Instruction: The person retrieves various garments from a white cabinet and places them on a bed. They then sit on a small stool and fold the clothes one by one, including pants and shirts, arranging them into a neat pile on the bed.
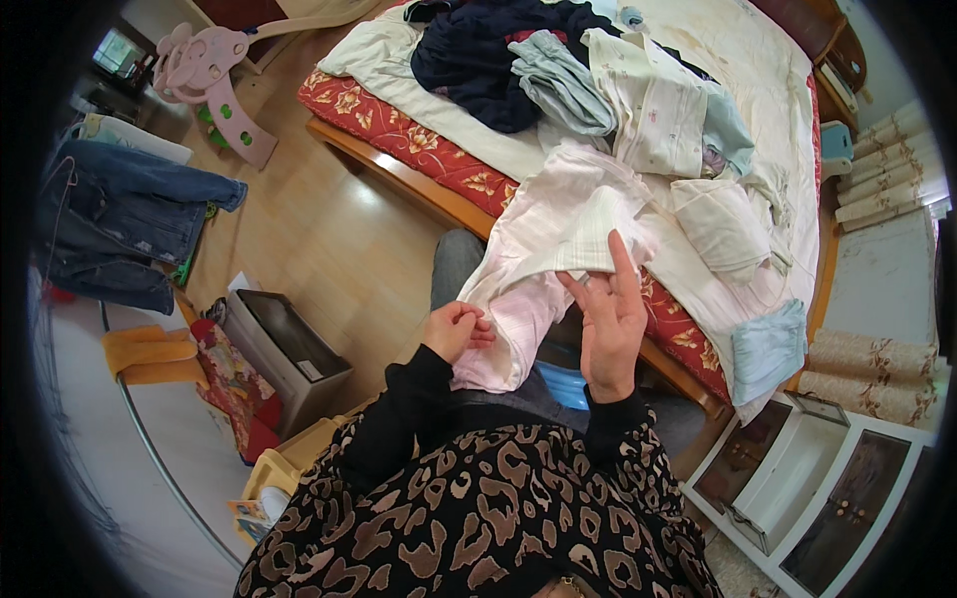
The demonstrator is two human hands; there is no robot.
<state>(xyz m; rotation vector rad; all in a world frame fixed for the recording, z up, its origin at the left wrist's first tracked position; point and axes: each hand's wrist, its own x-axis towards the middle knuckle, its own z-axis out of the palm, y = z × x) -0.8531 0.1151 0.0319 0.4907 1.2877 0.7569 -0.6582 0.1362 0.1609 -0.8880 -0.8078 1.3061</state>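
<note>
A pale pink and white striped garment [516, 329] drapes from the bed edge down over my lap. My left hand [457, 331] is curled at its near left edge, with the fingers closed on the cloth. My right hand [611, 329] has its palm turned up and fingers apart; the fingertips touch or lie close to a raised white flap [579, 243] of the same garment. Just beyond are a folded cream cloth [721, 224], a cream garment with small prints [650, 105] and a bunched grey-green garment [564, 82].
A dark navy clothes heap [478, 60] lies farther back on the bed [419, 138]. A folded light blue cloth [768, 347] rests at the bed's right corner. Jeans clothing [127, 209] hangs at left above a grey bin [288, 351]. A white cabinet [792, 478] stands at right.
</note>
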